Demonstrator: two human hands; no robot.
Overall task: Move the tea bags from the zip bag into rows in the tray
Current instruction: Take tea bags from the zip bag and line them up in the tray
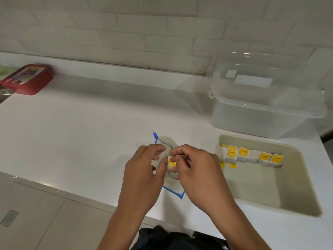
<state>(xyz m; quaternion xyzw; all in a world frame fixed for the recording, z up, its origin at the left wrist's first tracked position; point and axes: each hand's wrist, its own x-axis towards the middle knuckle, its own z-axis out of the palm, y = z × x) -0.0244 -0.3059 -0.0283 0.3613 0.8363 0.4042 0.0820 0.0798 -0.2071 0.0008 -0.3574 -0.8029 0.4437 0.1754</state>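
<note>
At frame centre both hands, left hand point(144, 170) and right hand point(196, 168), have fingers curled on the zip bag point(168, 141), right pinching a tea bag point(171, 162); tray point(297, 177) at right.

Both bare forearms rose from six o'clock and converged toward the frame's middle; the left hand point(144, 170) sat at the eleven o'clock side of the meeting point, back upward, fingers curled in a grip with the thumb pressed inward; the right hand point(196, 170) sat at one o'clock, knuckles up, fingertips point(175, 155) bunched in a pinch, touching the left's fingers.
</note>
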